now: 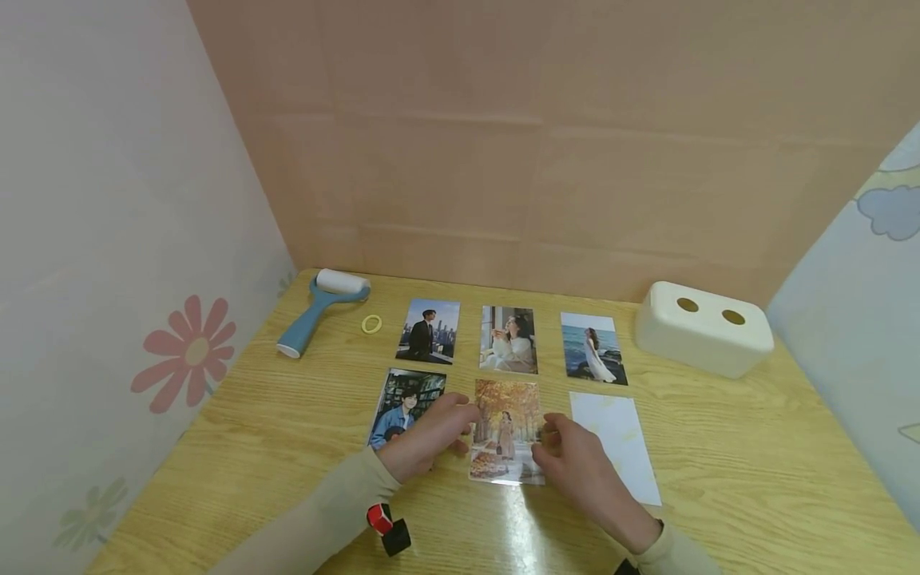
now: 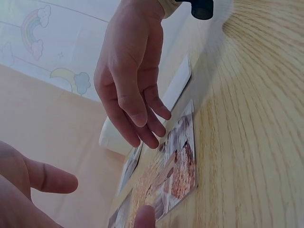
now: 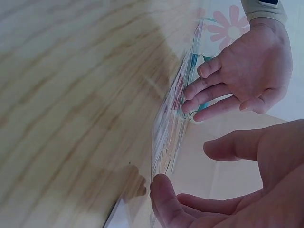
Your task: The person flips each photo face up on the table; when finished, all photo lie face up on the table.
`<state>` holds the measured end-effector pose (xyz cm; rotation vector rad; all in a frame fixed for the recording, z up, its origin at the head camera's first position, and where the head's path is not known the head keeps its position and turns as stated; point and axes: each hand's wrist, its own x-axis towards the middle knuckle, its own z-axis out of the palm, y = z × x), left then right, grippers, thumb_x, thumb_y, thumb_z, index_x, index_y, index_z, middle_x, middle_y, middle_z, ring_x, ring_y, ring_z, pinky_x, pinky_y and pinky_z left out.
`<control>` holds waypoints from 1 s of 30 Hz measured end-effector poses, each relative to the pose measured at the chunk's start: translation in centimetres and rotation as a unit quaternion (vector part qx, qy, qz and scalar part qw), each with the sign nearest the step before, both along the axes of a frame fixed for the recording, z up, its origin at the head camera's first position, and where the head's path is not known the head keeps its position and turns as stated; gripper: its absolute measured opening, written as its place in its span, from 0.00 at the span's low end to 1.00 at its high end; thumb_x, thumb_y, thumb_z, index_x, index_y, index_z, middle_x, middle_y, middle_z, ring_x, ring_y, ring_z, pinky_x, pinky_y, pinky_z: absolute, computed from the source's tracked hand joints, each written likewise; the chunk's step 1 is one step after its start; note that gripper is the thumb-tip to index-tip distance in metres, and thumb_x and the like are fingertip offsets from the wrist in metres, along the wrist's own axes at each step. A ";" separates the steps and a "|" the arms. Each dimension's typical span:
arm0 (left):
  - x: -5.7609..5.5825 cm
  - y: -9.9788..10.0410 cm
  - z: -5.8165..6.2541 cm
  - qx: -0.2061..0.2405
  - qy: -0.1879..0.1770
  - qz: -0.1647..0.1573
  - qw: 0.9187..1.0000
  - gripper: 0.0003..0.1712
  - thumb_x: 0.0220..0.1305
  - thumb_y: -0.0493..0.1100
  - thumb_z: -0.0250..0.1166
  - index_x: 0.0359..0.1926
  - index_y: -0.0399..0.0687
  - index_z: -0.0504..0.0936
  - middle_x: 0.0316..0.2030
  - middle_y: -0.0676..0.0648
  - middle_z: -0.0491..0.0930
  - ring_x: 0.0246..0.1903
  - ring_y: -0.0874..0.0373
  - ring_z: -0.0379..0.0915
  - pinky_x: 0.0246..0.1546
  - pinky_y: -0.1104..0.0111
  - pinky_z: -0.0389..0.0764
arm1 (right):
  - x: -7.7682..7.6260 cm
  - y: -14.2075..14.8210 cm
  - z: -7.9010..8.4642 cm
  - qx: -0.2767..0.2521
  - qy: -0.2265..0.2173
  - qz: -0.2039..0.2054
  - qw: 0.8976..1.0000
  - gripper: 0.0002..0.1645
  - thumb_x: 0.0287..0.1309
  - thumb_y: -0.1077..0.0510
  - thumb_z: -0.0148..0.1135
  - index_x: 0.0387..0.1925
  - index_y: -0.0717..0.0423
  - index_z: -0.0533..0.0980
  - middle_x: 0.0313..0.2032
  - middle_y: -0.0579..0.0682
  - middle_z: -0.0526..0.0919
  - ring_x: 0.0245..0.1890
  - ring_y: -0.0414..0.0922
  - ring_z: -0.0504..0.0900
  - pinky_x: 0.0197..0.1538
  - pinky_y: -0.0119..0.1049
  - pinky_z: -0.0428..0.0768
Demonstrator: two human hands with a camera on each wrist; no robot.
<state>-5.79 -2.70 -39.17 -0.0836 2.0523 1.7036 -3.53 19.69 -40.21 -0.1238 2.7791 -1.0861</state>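
Note:
An autumn photo (image 1: 506, 431) of a person among orange trees lies flat on the table in a glossy clear sleeve or cover. At its left edge is my left hand (image 1: 434, 431), fingers loosely bent, partly covering the photo of a person in a denim jacket (image 1: 402, 403). My right hand (image 1: 578, 463) is at the opposite edge, thumb and fingers apart. One right fingertip (image 3: 164, 187) appears to touch the photo's edge in the right wrist view. Beside that hand lies a white card (image 1: 625, 447) with faint yellow marks, partly hidden.
Three photos form a back row: a suited person (image 1: 429, 331), a person by a window (image 1: 509, 339) and a person by the sea (image 1: 594, 348). A blue-handled roller (image 1: 309, 315) and a yellow ring (image 1: 371, 324) lie left; a cream box with two holes (image 1: 704, 335) stands right.

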 end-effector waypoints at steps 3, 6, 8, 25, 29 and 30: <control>0.0 0.3 0.1 0.004 0.007 0.004 1.000 0.37 0.67 0.43 0.57 0.71 0.28 0.60 0.56 0.35 0.71 0.41 0.43 0.75 0.44 0.51 0.76 | 0.0 0.1 0.1 -0.009 0.003 -0.004 1.000 0.30 0.62 0.61 0.64 0.62 0.72 0.71 0.48 0.58 0.83 0.45 0.52 0.84 0.43 0.47 0.84; 0.0 0.7 0.4 0.010 0.017 0.002 1.000 0.33 0.69 0.43 0.57 0.69 0.28 0.63 0.53 0.36 0.70 0.42 0.43 0.74 0.43 0.51 0.78 | 0.0 0.2 0.0 -0.016 0.012 -0.011 1.000 0.29 0.60 0.62 0.65 0.61 0.71 0.72 0.49 0.58 0.83 0.43 0.51 0.84 0.41 0.44 0.84; 0.0 1.1 0.6 0.019 0.022 -0.004 1.000 0.31 0.69 0.41 0.56 0.67 0.27 0.64 0.50 0.34 0.71 0.39 0.43 0.73 0.43 0.51 0.79 | 0.1 0.4 0.0 -0.017 0.020 -0.014 1.000 0.27 0.60 0.62 0.65 0.60 0.70 0.73 0.49 0.57 0.82 0.42 0.50 0.84 0.41 0.43 0.84; 0.0 5.2 0.8 0.045 0.004 -0.055 0.997 0.32 0.67 0.40 0.56 0.69 0.30 0.67 0.47 0.38 0.76 0.38 0.41 0.79 0.45 0.49 0.79 | 0.9 2.5 0.6 0.004 0.073 -0.052 0.996 0.22 0.64 0.61 0.62 0.58 0.64 0.75 0.52 0.55 0.82 0.42 0.47 0.83 0.42 0.42 0.82; -0.1 5.9 0.8 0.046 0.009 -0.061 0.997 0.29 0.68 0.41 0.57 0.67 0.33 0.70 0.47 0.39 0.79 0.39 0.41 0.80 0.45 0.48 0.80 | 1.1 3.3 0.6 0.005 0.076 -0.057 0.995 0.22 0.63 0.62 0.62 0.58 0.63 0.75 0.52 0.55 0.82 0.43 0.48 0.83 0.43 0.43 0.82; -0.1 6.1 0.8 0.048 0.009 -0.060 0.997 0.28 0.68 0.41 0.57 0.66 0.34 0.72 0.47 0.38 0.79 0.39 0.40 0.80 0.45 0.48 0.80 | 1.1 3.5 0.5 0.006 0.080 -0.057 0.995 0.22 0.63 0.62 0.62 0.58 0.63 0.76 0.52 0.56 0.82 0.43 0.49 0.83 0.44 0.43 0.83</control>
